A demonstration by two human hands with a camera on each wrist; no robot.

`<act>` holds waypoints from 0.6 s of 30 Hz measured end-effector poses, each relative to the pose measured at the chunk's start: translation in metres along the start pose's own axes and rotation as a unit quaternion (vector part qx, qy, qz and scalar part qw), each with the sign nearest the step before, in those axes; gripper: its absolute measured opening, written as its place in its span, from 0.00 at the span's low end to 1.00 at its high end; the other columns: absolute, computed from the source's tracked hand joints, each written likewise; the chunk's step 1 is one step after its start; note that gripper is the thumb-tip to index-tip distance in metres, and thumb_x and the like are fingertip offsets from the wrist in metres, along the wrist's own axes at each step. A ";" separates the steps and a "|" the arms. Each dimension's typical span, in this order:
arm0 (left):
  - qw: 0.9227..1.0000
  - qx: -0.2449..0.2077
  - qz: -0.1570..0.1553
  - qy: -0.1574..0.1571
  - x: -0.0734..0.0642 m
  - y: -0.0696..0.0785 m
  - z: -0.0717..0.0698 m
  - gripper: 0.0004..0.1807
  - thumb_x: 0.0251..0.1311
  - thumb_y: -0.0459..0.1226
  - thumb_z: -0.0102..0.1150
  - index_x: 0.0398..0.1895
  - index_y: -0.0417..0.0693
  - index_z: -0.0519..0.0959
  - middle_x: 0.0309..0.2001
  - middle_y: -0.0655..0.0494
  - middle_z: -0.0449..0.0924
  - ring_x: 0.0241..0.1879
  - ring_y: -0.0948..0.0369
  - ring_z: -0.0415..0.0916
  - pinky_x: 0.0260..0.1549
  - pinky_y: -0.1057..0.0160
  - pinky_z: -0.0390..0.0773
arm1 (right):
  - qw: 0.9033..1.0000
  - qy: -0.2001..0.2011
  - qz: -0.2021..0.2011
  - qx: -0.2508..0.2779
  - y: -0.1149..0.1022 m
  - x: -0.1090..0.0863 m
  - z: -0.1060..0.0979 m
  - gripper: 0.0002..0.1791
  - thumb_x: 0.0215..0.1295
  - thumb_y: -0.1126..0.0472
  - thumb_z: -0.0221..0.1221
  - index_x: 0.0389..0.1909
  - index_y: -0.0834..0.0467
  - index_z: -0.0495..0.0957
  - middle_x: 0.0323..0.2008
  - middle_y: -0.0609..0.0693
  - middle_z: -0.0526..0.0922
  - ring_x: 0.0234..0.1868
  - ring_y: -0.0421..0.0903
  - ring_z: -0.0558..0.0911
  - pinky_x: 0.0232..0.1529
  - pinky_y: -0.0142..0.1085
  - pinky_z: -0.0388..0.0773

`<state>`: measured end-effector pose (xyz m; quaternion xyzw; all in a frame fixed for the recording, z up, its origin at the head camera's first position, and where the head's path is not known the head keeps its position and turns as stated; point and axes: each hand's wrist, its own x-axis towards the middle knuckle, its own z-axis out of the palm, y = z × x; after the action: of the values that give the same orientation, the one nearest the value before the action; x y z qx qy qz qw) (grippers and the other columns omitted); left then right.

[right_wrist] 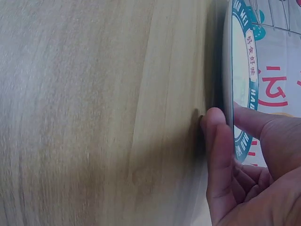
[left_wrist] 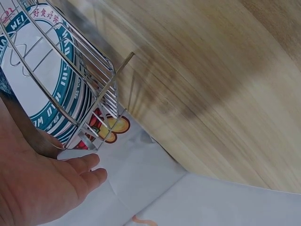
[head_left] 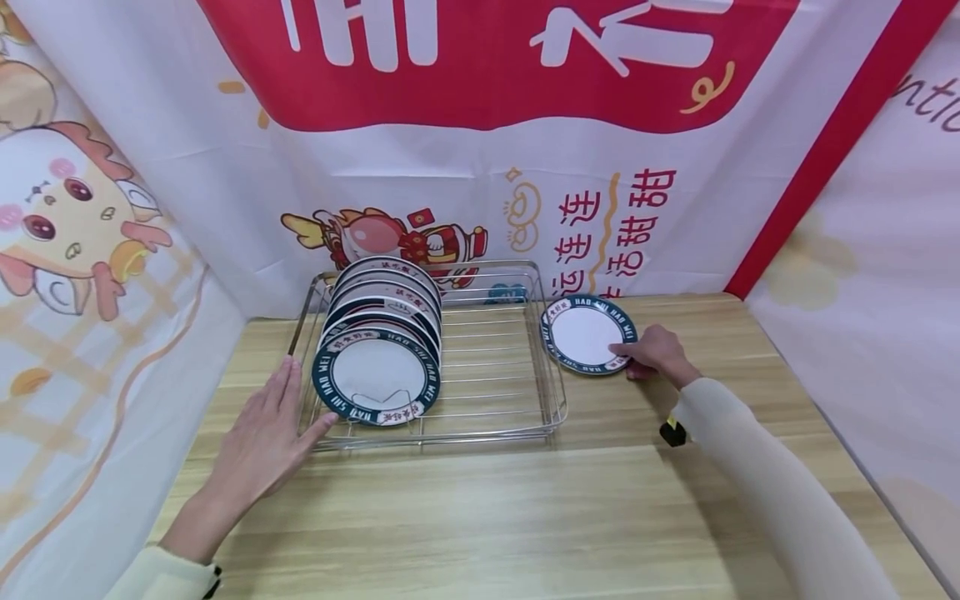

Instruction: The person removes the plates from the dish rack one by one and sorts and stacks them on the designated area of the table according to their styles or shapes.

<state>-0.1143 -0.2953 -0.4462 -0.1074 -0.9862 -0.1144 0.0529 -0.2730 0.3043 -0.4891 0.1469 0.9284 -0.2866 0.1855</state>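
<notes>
My right hand [head_left: 654, 354] pinches the right rim of a white plate [head_left: 588, 333] with a teal lettered border, to the right of the rack. In the right wrist view the thumb lies over the plate's [right_wrist: 241, 70] face and the fingers [right_wrist: 220, 155] are under its edge, close above the table. My left hand [head_left: 264, 425] rests against the left side of the wire dish rack [head_left: 487, 435], its fingers extended. Several plates [head_left: 377, 375] stand upright in a row in the rack's left part, the front one with the same teal border.
The wooden table [head_left: 480, 517] carries the rack near its back edge. Printed cloth [head_left: 480, 158] hangs behind it and on both sides. A small black object [head_left: 672, 432] shows beside the right sleeve [head_left: 757, 467].
</notes>
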 end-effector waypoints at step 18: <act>1.000 0.002 0.000 0.006 0.000 -0.002 0.004 0.54 0.78 0.63 0.46 0.86 0.35 0.38 0.85 0.32 0.39 0.83 0.37 0.41 0.81 0.36 0.45 | 0.985 0.028 -0.043 -0.165 -0.017 -0.022 -0.026 0.31 0.70 0.34 0.63 0.21 0.57 0.78 0.18 0.50 0.76 0.23 0.47 0.73 0.27 0.36 0.64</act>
<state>-0.1148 -0.2964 -0.4504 -0.1071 -0.9860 -0.1133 0.0592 -0.2669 0.3030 -0.4518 0.0824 0.9731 -0.1331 0.1688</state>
